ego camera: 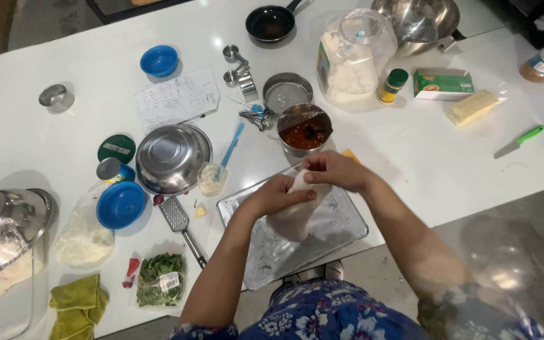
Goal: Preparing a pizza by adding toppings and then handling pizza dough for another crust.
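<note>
Above a foil-lined baking tray (pixel 347 236) at the near table edge, the left hand (pixel 276 195) and right hand (pixel 334 170) together hold a pale piece of dough (pixel 296 217), which hangs down from the fingers toward the tray. Both hands are closed on the dough's upper edge, thumbs pinching it; its lower end appears to reach the tray, though contact cannot be confirmed. Risk, as a judgement: the hanging sheet could thin and tear under its own weight near the pinch, or fold and stick to itself. A pot of red sauce (pixel 304 131) with a spoon stands just beyond the hands, near enough for a knuckle to knock. Hidden or unclear: the dough's top edge behind the fingers, the tray's near corner under the forearms, and the bowl (pixel 7 217) cut off at left.
</note>
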